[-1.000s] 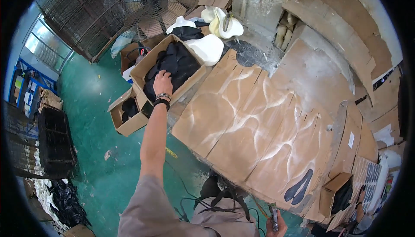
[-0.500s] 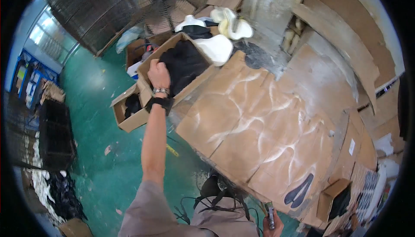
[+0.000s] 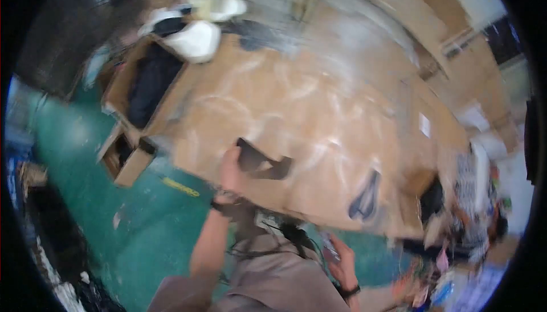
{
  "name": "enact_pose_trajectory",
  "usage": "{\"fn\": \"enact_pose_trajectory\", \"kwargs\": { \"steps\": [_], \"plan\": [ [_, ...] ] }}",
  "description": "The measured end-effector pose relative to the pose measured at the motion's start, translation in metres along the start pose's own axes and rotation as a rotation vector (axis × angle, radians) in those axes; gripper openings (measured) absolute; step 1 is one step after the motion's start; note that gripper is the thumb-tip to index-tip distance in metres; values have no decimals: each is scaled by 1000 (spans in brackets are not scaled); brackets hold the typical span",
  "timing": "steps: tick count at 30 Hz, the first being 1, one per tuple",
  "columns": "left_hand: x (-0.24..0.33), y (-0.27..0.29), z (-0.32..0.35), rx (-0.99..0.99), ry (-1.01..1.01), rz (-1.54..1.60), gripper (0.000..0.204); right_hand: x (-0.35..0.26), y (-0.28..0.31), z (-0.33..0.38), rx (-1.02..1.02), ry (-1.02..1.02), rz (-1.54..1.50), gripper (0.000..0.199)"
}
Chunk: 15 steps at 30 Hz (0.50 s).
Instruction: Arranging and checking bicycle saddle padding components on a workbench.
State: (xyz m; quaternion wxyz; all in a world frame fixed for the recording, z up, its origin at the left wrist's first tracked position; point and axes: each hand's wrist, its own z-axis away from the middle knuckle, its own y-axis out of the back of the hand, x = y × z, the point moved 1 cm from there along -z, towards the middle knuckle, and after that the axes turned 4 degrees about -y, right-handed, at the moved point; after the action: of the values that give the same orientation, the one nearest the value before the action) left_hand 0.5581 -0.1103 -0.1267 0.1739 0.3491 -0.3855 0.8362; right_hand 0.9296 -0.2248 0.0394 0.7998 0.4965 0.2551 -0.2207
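Note:
My left hand (image 3: 231,171) is closed on the end of a black curved flat piece (image 3: 263,163), which looks like cut fabric or foam with a notch in it. The piece hangs over the near edge of the cardboard-covered table (image 3: 273,113). Low beside my lap, my right hand (image 3: 342,257) is closed around a small slim tool (image 3: 329,249), part dark and part silvery; blur hides its exact kind. Two narrow dark sole-shaped pieces (image 3: 366,197) lie on the cardboard toward the right. An open carton (image 3: 114,100) of dark pieces (image 3: 149,87) stands at the table's left end.
A smaller carton (image 3: 132,167) sits beside the large one. White curved moulded pieces (image 3: 196,41) lie at the back left. At the table's right end stands another small box (image 3: 413,201) with black contents. Green floor (image 3: 154,243) shows at left. A person in striped clothing (image 3: 476,241) is at far right.
My left hand has left the large carton and moved right and nearer, now bringing a black piece over the table edge. My right hand still grips the slim tool. The view has swung rightward.

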Motion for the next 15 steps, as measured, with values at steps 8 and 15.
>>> {"fn": "enact_pose_trajectory", "kwargs": {
  "steps": [8,15],
  "plan": [
    [-48,-106,71,-603,116,-498,25,40,44,21,30,8,-72,62],
    [-104,-185,102,-1181,112,-1071,22,137,88,55,46,-66,-131,68]
  ]
}}
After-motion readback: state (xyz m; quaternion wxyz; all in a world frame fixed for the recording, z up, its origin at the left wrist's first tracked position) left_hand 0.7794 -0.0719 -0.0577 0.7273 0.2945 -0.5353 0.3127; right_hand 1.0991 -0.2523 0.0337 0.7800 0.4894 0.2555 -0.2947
